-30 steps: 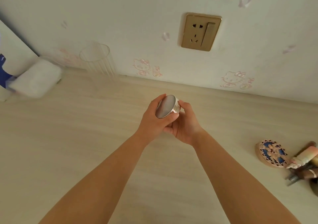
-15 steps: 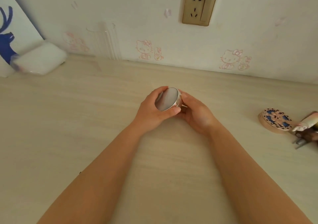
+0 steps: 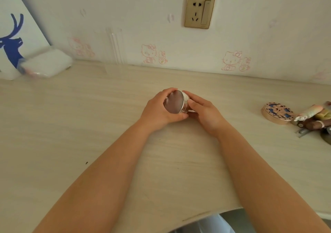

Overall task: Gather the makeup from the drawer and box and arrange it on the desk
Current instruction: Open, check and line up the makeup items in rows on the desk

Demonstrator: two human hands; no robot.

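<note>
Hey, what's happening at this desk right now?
A person is holding a round silver compact in both hands above the middle of a pale wooden desk. The left hand wraps its fingers around the case, while the right hand holds its other side. At the right edge of the desk lie a round patterned case and a small heap of other makeup items.
</note>
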